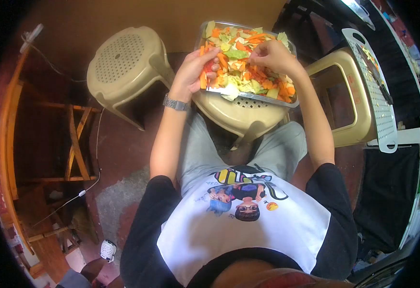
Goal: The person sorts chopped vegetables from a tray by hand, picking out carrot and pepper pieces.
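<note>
A metal tray full of cut vegetables, with orange strips and pale green leaves, rests on a beige plastic stool between the knees. At the tray's left side, my left hand, with a metal watch on the wrist, is closed on several orange vegetable strips. Something red shows by its fingers. Over the middle of the vegetables is my right hand, its fingers pinched together near orange pieces. What lies between those fingertips is too small to make out.
Another beige stool stands to the left. On the right, a perforated white board with a knife and scraps leans over a beige stool. A wooden frame and a cable are at the left.
</note>
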`<move>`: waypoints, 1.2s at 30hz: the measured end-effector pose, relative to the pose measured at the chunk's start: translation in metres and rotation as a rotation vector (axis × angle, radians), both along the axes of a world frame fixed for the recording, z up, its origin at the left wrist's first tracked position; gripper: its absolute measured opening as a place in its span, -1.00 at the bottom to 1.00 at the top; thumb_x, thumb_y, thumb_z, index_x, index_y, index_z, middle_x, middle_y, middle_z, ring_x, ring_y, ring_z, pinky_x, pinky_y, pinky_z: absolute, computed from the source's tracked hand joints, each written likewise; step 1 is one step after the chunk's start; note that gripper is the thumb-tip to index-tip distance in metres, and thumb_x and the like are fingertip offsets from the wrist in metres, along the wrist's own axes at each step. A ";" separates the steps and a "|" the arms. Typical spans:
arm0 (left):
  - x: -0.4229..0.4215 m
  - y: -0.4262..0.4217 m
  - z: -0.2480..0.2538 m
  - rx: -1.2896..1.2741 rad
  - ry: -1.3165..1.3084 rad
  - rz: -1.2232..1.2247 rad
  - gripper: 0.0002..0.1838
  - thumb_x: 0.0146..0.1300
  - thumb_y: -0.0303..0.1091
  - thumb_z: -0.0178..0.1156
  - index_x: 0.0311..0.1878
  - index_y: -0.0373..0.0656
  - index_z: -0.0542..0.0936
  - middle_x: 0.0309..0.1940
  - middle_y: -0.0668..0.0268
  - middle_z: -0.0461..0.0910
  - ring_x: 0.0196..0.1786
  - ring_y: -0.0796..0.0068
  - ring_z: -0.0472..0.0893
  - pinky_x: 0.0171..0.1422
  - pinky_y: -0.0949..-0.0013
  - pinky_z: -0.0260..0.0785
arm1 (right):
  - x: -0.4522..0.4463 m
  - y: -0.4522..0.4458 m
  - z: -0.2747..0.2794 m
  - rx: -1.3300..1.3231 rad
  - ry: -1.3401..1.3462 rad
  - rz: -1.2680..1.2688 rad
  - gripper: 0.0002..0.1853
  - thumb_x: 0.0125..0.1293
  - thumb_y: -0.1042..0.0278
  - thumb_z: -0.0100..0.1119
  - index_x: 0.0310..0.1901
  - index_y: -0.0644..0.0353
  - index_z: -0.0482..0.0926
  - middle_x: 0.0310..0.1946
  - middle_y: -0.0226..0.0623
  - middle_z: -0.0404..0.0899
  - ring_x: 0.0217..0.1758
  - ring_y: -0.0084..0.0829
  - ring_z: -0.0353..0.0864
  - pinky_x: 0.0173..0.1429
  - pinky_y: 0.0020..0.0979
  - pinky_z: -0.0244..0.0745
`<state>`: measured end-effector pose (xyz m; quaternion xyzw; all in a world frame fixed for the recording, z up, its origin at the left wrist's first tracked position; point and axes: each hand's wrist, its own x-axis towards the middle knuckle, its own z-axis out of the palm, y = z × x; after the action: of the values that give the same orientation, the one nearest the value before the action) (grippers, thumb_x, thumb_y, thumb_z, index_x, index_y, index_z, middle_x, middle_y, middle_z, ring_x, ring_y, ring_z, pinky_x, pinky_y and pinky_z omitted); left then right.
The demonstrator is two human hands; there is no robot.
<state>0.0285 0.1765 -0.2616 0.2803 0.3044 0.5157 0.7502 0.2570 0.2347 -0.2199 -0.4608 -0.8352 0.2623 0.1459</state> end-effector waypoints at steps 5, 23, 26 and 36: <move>0.013 0.002 0.003 0.081 0.046 0.009 -0.82 0.26 -0.31 0.12 -0.18 -0.20 0.44 -0.44 0.38 0.41 -0.50 0.71 0.35 -0.62 0.70 0.13 | 0.009 -0.006 0.030 -0.242 0.191 -0.111 -0.82 0.09 0.33 0.22 -0.38 0.30 0.59 -0.54 -0.37 0.57 -0.49 -0.64 0.53 -0.42 -0.59 0.42; 0.001 0.031 -0.002 0.054 -0.302 -0.239 -0.79 0.29 -0.23 0.06 -0.19 -0.19 0.43 -0.52 0.43 0.37 -0.56 0.70 0.29 -0.69 0.72 0.08 | -0.021 0.004 0.043 0.341 -0.096 0.312 -0.77 0.13 0.28 0.18 -0.23 0.21 0.60 -0.37 -0.16 0.60 -0.42 -0.34 0.57 -0.33 -0.40 0.46; -0.007 0.035 -0.012 0.022 -0.531 -0.282 -0.81 0.28 -0.30 0.05 -0.17 -0.22 0.42 -0.53 0.44 0.38 -0.49 0.67 0.30 -0.62 0.70 0.15 | -0.020 -0.009 0.011 0.248 -0.335 0.325 -0.80 0.04 0.37 0.18 -0.24 0.11 0.62 -0.32 -0.16 0.51 -0.26 -0.23 0.55 -0.24 -0.30 0.44; -0.005 0.039 -0.027 -0.019 -0.695 -0.218 -0.68 0.31 -0.27 -0.08 -0.02 -0.34 0.39 -0.07 0.07 0.48 0.10 0.15 0.41 0.31 0.01 0.16 | -0.020 -0.009 0.007 0.489 -0.275 0.418 -0.85 -0.02 0.41 0.22 -0.34 0.14 0.56 -0.29 -0.27 0.41 -0.13 -0.25 0.45 -0.07 -0.30 0.36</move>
<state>0.0232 0.2158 -0.2885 0.1122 0.0041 0.4943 0.8620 0.2370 0.2252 -0.2130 -0.2621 -0.9615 0.0141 0.0812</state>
